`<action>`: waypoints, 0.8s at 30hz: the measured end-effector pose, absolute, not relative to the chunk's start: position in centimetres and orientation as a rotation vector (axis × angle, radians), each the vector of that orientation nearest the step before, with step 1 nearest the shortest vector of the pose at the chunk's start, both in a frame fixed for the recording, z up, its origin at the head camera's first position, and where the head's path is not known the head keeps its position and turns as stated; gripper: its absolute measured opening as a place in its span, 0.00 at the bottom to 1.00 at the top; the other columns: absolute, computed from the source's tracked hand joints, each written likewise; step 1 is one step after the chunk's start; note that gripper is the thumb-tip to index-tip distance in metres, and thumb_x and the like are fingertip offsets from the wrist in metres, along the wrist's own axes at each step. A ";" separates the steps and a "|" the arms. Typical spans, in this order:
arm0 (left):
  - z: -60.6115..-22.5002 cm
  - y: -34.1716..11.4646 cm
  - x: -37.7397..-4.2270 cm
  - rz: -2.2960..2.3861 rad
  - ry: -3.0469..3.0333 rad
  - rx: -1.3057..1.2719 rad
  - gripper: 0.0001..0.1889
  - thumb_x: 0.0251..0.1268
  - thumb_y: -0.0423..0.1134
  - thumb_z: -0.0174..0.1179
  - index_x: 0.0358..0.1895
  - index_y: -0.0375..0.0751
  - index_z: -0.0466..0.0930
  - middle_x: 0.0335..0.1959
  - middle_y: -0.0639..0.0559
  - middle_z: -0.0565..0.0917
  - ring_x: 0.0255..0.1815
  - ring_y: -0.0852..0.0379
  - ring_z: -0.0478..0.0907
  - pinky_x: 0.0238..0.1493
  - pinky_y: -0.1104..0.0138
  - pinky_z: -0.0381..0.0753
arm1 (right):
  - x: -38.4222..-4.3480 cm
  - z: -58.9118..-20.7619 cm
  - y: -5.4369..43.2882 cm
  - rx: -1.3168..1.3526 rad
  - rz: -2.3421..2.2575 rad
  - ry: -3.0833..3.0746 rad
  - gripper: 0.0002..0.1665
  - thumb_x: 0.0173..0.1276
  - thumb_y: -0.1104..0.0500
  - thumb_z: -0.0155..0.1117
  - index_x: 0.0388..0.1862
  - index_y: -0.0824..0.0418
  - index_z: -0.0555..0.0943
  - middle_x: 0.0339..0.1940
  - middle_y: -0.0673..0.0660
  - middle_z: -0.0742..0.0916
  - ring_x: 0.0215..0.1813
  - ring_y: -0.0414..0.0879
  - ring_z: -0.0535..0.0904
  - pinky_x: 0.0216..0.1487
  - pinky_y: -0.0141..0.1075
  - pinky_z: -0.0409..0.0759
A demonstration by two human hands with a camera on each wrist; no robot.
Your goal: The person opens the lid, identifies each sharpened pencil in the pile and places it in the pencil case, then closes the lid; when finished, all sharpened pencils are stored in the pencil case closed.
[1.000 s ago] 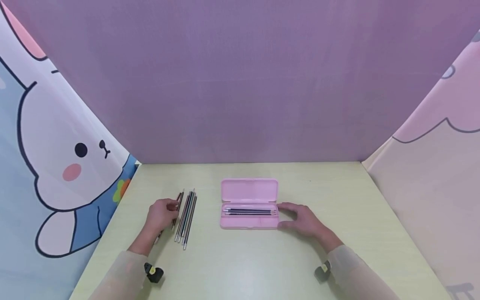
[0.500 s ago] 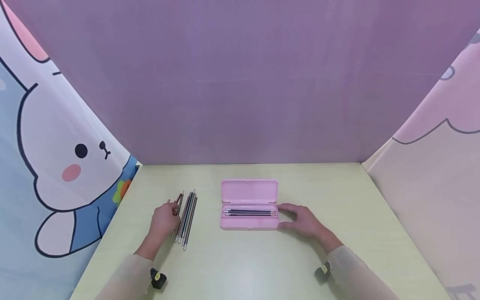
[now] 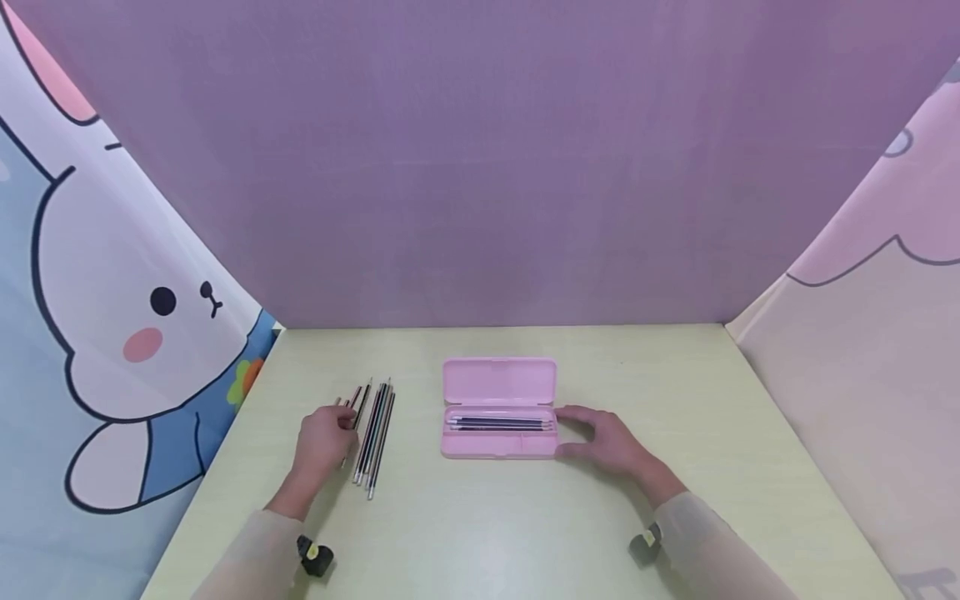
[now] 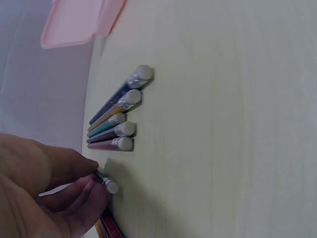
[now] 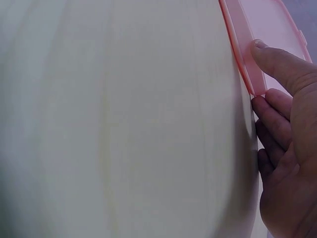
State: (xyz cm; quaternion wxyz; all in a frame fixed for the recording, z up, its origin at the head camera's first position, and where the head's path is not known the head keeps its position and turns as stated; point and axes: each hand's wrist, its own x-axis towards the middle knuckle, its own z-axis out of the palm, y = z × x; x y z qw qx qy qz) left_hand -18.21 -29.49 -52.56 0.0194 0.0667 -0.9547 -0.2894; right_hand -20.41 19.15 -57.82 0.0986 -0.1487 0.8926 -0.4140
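Note:
My left hand (image 3: 322,442) pinches a pencil (image 4: 110,185) between thumb and fingers, its white eraser end sticking out in the left wrist view. Beside that hand, several dark striped pencils (image 3: 377,437) lie roughly parallel on the table, eraser ends toward me. A few more pencils, one with a red barrel (image 4: 112,225), lie under and beyond the left hand, partly hidden by it. The pink pencil case (image 3: 480,446) lies with its lid up and several pencils (image 3: 501,424) in its long compartment. My right hand (image 3: 603,439) touches the case's right end with thumb and fingers spread.
The case's raised lid (image 3: 498,381) leans toward the back. A pale wooden table (image 3: 480,533) carries everything, with a purple panel (image 3: 495,167) along its far edge. A rabbit-print cloth (image 3: 150,333) hangs at the left and a pink-and-cream cloth (image 3: 862,358) at the right.
My left hand first moved slightly right and toward me, then barely shifted, while the pencils beside it spread a little. The right hand and the case have stayed in place.

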 end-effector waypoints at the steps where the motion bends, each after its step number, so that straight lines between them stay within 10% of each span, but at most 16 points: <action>1: -52.4 -29.6 -18.2 -0.947 -2.951 0.233 0.20 0.56 0.26 0.61 0.54 0.27 0.85 0.41 0.38 0.89 0.44 0.43 0.85 0.41 0.54 0.86 | -20.4 -57.8 19.2 -0.440 -1.228 2.638 0.42 0.55 0.41 0.81 0.69 0.39 0.78 0.73 0.50 0.79 0.78 0.58 0.67 0.78 0.62 0.60; 24: -48.3 -24.1 -19.6 -1.461 -2.847 -0.158 0.15 0.70 0.29 0.60 0.56 0.44 0.87 0.50 0.45 0.88 0.43 0.53 0.81 0.39 0.62 0.84 | -20.4 -57.7 19.2 -0.453 -1.221 2.647 0.41 0.54 0.42 0.82 0.69 0.40 0.79 0.72 0.50 0.80 0.77 0.59 0.69 0.77 0.63 0.62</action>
